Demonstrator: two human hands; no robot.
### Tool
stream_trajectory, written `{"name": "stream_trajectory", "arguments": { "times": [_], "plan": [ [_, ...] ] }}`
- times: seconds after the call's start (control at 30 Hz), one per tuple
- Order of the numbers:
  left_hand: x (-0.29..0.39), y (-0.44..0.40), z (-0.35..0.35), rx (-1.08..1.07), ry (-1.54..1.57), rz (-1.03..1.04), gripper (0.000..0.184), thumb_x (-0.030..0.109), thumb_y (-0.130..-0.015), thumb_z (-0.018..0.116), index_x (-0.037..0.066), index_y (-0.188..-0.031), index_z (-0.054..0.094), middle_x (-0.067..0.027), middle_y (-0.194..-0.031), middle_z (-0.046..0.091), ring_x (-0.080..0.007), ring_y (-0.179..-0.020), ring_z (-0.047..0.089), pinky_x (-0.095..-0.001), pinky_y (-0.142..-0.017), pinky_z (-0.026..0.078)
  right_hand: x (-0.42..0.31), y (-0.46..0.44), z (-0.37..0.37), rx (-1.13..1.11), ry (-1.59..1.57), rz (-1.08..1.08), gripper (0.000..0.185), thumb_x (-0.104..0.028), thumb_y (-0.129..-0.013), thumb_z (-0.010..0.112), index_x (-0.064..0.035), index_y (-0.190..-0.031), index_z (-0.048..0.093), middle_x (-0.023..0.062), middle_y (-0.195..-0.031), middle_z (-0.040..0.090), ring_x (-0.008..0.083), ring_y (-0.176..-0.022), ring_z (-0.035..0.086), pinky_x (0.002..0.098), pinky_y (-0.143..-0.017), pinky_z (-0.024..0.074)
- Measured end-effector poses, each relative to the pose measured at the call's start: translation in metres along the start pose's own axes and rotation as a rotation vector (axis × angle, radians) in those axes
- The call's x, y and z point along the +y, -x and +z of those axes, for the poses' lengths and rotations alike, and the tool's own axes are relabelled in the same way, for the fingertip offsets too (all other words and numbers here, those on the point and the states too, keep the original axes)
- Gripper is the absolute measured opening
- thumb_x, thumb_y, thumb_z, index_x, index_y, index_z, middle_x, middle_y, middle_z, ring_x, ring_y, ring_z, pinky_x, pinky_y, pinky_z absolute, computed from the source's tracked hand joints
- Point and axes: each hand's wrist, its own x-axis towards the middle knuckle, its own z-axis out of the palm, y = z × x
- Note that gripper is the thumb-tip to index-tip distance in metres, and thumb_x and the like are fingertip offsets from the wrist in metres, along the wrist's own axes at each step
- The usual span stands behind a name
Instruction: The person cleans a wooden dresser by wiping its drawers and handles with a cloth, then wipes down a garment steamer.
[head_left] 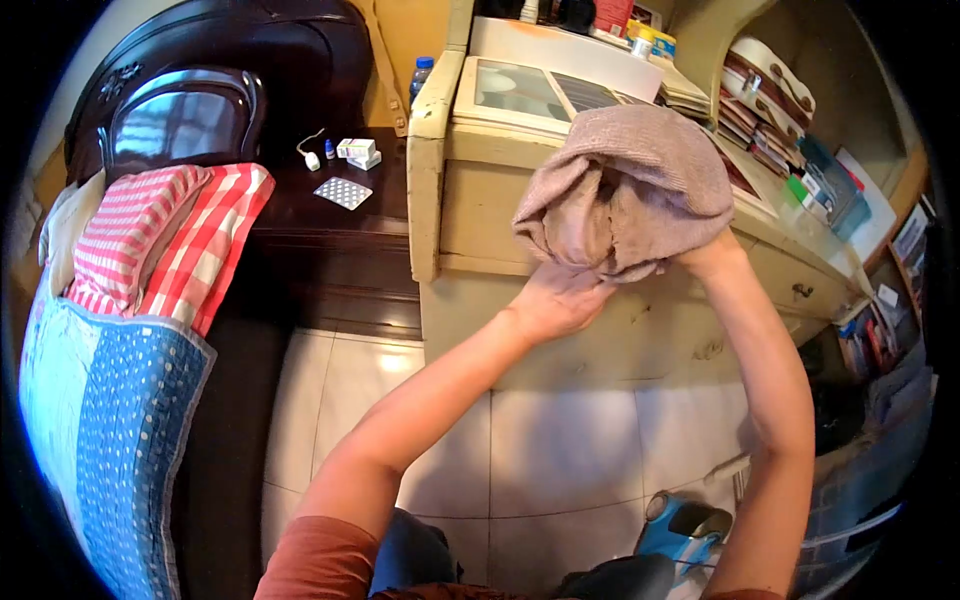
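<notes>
A bunched, brownish-pink ribbed cloth [640, 180] is held up in front of the cream cabinet, its folds curving around a hollow in the middle. Below its lower left edge is my left hand [562, 298], fingers closed at the fabric and partly covered by it. My right hand [712, 256] grips the lower right side, with most of its fingers hidden behind the folds.
The cream cabinet [480, 220] carries papers, books and a blue plastic basket [845, 190]. On the dark bedside surface lie small boxes [358, 152] and a blister pack [343, 192]. A bed with a blue quilt [135, 410] stands left; a blue object [680, 535] sits on the tiled floor.
</notes>
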Motion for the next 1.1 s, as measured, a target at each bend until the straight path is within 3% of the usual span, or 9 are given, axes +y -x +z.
{"name": "stream_trajectory", "arguments": {
  "times": [0.13,0.23,0.4,0.57,0.67,0.77,0.97,1.07,1.1],
  "plan": [
    [0.002,-0.008,0.014,0.175,-0.103,0.053,0.015,0.022,-0.079,0.066,0.013,-0.089,0.059,-0.0101,-0.092,0.059,-0.0313,-0.089,0.061,-0.0481,-0.076,0.049,-0.025,-0.021,-0.003,0.049,0.047,-0.150,0.053,-0.030,-0.085,0.069,-0.0105,-0.133,0.053,0.0110,-0.133,0.055,0.0270,-0.124,0.051,0.0410,-0.109,0.0381],
    [0.001,-0.012,0.012,0.292,-0.246,0.166,0.041,0.028,-0.079,0.067,0.011,-0.116,0.060,-0.0174,-0.120,0.050,-0.0352,-0.118,0.047,-0.0525,-0.093,0.040,-0.057,-0.064,0.033,-0.049,-0.706,-0.046,0.049,-0.024,-0.086,0.068,-0.0090,-0.131,0.054,0.0109,-0.131,0.056,0.0247,-0.123,0.052,0.0386,-0.108,0.0393],
    [-0.006,-0.008,0.025,0.063,-0.220,0.116,0.057,0.035,-0.086,0.059,0.012,-0.136,0.049,-0.0168,-0.142,0.040,-0.0359,-0.132,0.038,-0.0555,-0.108,0.030,-0.098,-0.087,0.073,0.092,-0.834,-0.193,0.039,-0.021,-0.088,0.065,-0.0071,-0.125,0.057,0.0111,-0.119,0.062,0.0271,-0.111,0.060,0.0357,-0.101,0.0464],
    [-0.002,-0.023,0.006,0.048,-1.069,0.191,0.061,0.040,-0.091,0.042,0.012,-0.146,0.040,-0.0111,-0.146,0.042,-0.0358,-0.137,0.037,-0.0539,-0.113,0.027,-0.107,-0.047,0.114,0.463,-0.123,0.010,0.060,-0.033,-0.086,0.068,-0.0084,-0.137,0.048,0.0165,-0.136,0.051,0.0311,-0.127,0.048,0.0370,-0.109,0.0363],
    [-0.003,-0.023,0.010,0.077,-0.802,0.167,0.065,0.034,-0.085,0.049,0.012,-0.145,0.041,-0.0098,-0.147,0.041,-0.0368,-0.136,0.038,-0.0536,-0.113,0.028,-0.105,-0.041,0.146,0.819,0.335,-0.002,0.083,-0.050,-0.082,0.068,-0.0128,-0.148,0.034,0.0176,-0.151,0.034,0.0323,-0.141,0.029,0.0391,-0.118,0.0190],
    [0.004,-0.024,0.000,0.077,-0.461,0.125,0.066,0.031,-0.083,0.052,0.012,-0.145,0.042,-0.0099,-0.147,0.041,-0.0369,-0.136,0.039,-0.0542,-0.111,0.030,-0.136,-0.033,0.123,-0.100,0.192,0.990,0.087,-0.061,-0.080,0.065,-0.0161,-0.148,0.035,0.0166,-0.152,0.033,0.0326,-0.143,0.026,0.0419,-0.118,0.0184],
    [0.002,-0.025,0.006,0.312,-0.535,0.187,0.064,0.035,-0.088,0.047,0.012,-0.147,0.039,-0.0098,-0.147,0.041,-0.0349,-0.137,0.038,-0.0527,-0.114,0.027,-0.115,-0.035,0.088,0.194,-0.283,0.061,0.067,-0.042,-0.086,0.062,-0.0131,-0.143,0.041,0.0132,-0.144,0.042,0.0261,-0.134,0.038,0.0365,-0.114,0.0274],
    [0.000,-0.021,0.000,0.037,-1.635,0.283,0.063,0.038,-0.092,0.043,0.011,-0.148,0.036,-0.0120,-0.150,0.038,-0.0365,-0.138,0.036,-0.0522,-0.115,0.025,-0.114,-0.045,0.075,0.173,-0.384,-0.123,0.058,-0.032,-0.088,0.061,-0.0116,-0.140,0.044,0.0115,-0.140,0.047,0.0228,-0.129,0.044,0.0339,-0.112,0.0319],
    [0.000,-0.023,0.003,0.007,-1.119,0.171,0.062,0.039,-0.094,0.040,0.011,-0.149,0.035,-0.0138,-0.150,0.037,-0.0375,-0.138,0.036,-0.0524,-0.114,0.025,-0.111,-0.047,0.073,0.172,-0.411,-0.151,0.055,-0.028,-0.089,0.060,-0.0111,-0.139,0.045,0.0110,-0.138,0.049,0.0218,-0.128,0.046,0.0330,-0.111,0.0334]
  ]
}}
